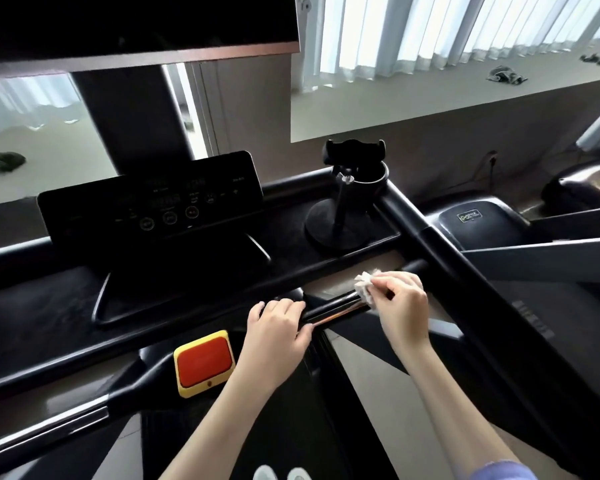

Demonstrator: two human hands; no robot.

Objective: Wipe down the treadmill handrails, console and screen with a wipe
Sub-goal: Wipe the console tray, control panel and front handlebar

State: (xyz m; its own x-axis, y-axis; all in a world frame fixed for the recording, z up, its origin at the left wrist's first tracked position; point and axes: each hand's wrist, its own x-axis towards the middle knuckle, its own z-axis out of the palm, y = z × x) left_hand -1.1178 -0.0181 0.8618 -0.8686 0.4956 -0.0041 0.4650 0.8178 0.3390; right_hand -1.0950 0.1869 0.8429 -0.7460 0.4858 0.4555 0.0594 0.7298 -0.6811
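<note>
1. White wipe (365, 287), soft, light and crumpled, sits pinched in the right hand's (400, 303) curled fingers and pressed onto the front handrail (336, 308).
2. Left hand (274, 327) clasps the same rail just beside that pinch, likely to steady it.

The black console tray (284, 261) runs just beyond both hands. On it, beyond the right hand (400, 306), stands a phone holder (328, 225) on a round base; the tilted control panel (153, 202) rises beyond and left of the left hand (278, 323).

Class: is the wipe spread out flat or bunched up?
Bunched up: the wipe shows as a crumpled white wad, pinched by the right hand against the front grip bar.
</note>
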